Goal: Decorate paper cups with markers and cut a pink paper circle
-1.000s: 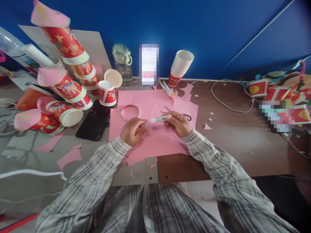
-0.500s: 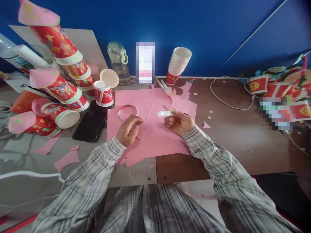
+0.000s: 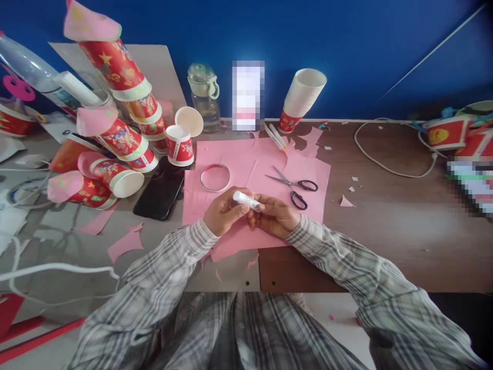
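Note:
Both of my hands meet at a small white tube (image 3: 245, 199) over the pink paper (image 3: 246, 164). My left hand (image 3: 223, 211) has its thumb and fingers on the tube's left end. Around its right end close the fingers of my right hand (image 3: 275, 215). Black-handled scissors (image 3: 295, 187) lie with parted blades on the paper, just beyond my right hand. A ring of tape (image 3: 215, 178) rests on the paper beyond my left hand.
Decorated red cups (image 3: 115, 139) with pink paper tops crowd the left side. A black phone (image 3: 159, 192), a water bottle (image 3: 205, 103), a lit screen (image 3: 248, 95), stacked cups (image 3: 302, 97), markers (image 3: 276, 136) and a white cable (image 3: 393, 173) also lie or stand around.
My right hand has brought the tube down and left, and my left hand has come in and taken hold of it. The scissors now show fully. The view has shifted left.

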Action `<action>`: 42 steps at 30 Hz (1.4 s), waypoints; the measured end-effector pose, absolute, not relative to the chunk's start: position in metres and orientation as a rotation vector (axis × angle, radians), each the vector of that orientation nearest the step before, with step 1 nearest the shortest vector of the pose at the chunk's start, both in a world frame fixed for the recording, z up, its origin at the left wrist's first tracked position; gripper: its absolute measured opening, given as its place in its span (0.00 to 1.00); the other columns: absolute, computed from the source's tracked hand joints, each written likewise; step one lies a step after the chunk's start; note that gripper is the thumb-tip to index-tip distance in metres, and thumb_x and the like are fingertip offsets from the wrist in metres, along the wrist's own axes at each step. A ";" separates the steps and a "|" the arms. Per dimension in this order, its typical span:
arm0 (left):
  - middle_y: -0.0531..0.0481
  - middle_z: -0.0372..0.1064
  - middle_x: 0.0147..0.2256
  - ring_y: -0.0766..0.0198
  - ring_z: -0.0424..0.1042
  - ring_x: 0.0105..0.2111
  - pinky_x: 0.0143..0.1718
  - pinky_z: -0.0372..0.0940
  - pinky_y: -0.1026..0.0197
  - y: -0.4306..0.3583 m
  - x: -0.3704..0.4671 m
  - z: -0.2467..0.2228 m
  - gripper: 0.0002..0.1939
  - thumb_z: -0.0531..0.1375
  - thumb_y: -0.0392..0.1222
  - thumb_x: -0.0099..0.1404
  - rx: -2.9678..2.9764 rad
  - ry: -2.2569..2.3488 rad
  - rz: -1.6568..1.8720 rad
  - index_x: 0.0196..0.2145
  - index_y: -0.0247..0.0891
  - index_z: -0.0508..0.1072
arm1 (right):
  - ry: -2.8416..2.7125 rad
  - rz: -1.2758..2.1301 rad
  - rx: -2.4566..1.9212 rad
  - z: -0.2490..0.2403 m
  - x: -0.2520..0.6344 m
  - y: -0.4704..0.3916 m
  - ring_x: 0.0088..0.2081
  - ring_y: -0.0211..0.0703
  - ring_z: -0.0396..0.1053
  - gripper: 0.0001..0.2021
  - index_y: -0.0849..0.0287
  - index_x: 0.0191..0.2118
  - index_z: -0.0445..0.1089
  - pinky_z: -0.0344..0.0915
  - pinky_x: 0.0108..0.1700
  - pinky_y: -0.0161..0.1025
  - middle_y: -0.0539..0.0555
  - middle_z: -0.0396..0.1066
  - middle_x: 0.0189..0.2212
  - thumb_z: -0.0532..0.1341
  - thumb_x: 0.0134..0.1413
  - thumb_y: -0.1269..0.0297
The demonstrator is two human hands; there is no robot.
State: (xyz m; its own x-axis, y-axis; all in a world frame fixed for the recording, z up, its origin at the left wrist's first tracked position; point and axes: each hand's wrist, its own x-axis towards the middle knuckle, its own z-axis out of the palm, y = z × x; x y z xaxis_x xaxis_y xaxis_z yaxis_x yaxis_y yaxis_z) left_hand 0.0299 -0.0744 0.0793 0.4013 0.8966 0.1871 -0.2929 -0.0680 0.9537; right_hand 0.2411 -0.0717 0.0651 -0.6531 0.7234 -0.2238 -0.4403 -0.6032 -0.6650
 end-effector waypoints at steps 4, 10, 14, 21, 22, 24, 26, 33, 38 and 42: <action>0.53 0.76 0.29 0.66 0.71 0.25 0.31 0.69 0.61 -0.073 0.031 0.079 0.24 0.75 0.62 0.71 1.263 0.716 1.137 0.45 0.35 0.82 | -0.758 2.280 -0.682 0.063 0.242 -0.074 0.32 0.43 0.83 0.17 0.62 0.47 0.79 0.82 0.34 0.39 0.58 0.86 0.37 0.77 0.61 0.55; 0.49 0.80 0.33 0.67 0.71 0.28 0.32 0.68 0.62 -0.071 0.025 0.080 0.29 0.77 0.68 0.67 1.351 0.868 1.140 0.42 0.36 0.85 | -0.702 2.343 -0.686 0.060 0.244 -0.074 0.25 0.41 0.79 0.13 0.60 0.46 0.75 0.79 0.27 0.37 0.54 0.85 0.33 0.75 0.63 0.60; 0.49 0.81 0.34 0.65 0.73 0.30 0.35 0.69 0.61 -0.071 0.024 0.078 0.30 0.77 0.69 0.66 1.372 0.919 1.138 0.42 0.36 0.86 | -0.657 2.317 -0.681 0.061 0.242 -0.075 0.23 0.39 0.77 0.18 0.60 0.44 0.74 0.77 0.24 0.35 0.50 0.83 0.31 0.81 0.53 0.64; 0.55 0.72 0.26 0.66 0.68 0.26 0.33 0.68 0.60 -0.071 0.023 0.077 0.30 0.77 0.69 0.65 1.344 0.903 1.115 0.42 0.37 0.85 | -0.661 2.355 -0.699 0.067 0.240 -0.080 0.17 0.30 0.64 0.19 0.59 0.35 0.71 0.64 0.19 0.31 0.47 0.77 0.27 0.81 0.54 0.58; 0.55 0.72 0.27 0.66 0.68 0.26 0.33 0.68 0.60 -0.071 0.022 0.077 0.29 0.77 0.69 0.65 1.341 0.899 1.115 0.42 0.37 0.85 | -0.664 2.360 -0.697 0.067 0.240 -0.081 0.17 0.31 0.64 0.20 0.59 0.35 0.71 0.63 0.19 0.31 0.47 0.77 0.27 0.81 0.55 0.57; 0.54 0.74 0.28 0.66 0.69 0.27 0.34 0.69 0.60 -0.071 0.022 0.078 0.29 0.78 0.67 0.64 1.331 0.892 1.114 0.42 0.37 0.85 | -0.665 2.377 -0.680 0.065 0.241 -0.081 0.17 0.31 0.64 0.19 0.58 0.36 0.70 0.63 0.19 0.31 0.47 0.77 0.27 0.80 0.57 0.57; 0.53 0.75 0.28 0.66 0.70 0.27 0.34 0.69 0.60 -0.072 0.022 0.079 0.29 0.79 0.67 0.64 1.317 0.876 1.111 0.42 0.36 0.85 | -0.676 2.424 -0.645 0.061 0.242 -0.080 0.17 0.32 0.62 0.15 0.58 0.39 0.71 0.62 0.19 0.32 0.46 0.76 0.27 0.76 0.63 0.57; 0.53 0.74 0.29 0.67 0.68 0.26 0.34 0.69 0.59 -0.073 0.025 0.081 0.27 0.76 0.67 0.68 1.309 0.804 1.108 0.40 0.37 0.84 | -0.651 2.738 -0.439 0.046 0.245 -0.075 0.11 0.34 0.54 0.27 0.56 0.40 0.71 0.60 0.18 0.34 0.46 0.72 0.23 0.40 0.86 0.56; 0.48 0.79 0.34 0.62 0.73 0.32 0.39 0.71 0.58 -0.073 0.027 0.080 0.27 0.75 0.67 0.68 1.413 0.802 1.115 0.39 0.37 0.85 | -0.593 2.866 -0.192 0.041 0.242 -0.075 0.08 0.34 0.54 0.34 0.55 0.32 0.66 0.61 0.19 0.34 0.45 0.71 0.19 0.31 0.85 0.56; 0.47 0.79 0.34 0.61 0.73 0.33 0.39 0.71 0.57 -0.073 0.027 0.080 0.27 0.74 0.67 0.70 1.494 0.759 1.106 0.40 0.37 0.86 | -0.559 2.913 -0.231 0.040 0.240 -0.079 0.08 0.35 0.53 0.33 0.54 0.26 0.60 0.62 0.18 0.35 0.47 0.70 0.17 0.34 0.85 0.54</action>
State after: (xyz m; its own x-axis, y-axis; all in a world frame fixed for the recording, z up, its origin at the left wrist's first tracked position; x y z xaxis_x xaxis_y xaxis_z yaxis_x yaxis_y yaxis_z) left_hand 0.0266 -0.0729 0.0797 0.3649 0.8993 0.2410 -0.0988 -0.2200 0.9705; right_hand 0.2398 -0.0794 0.0395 -0.9742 0.1917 -0.1195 -0.1338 -0.9160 -0.3782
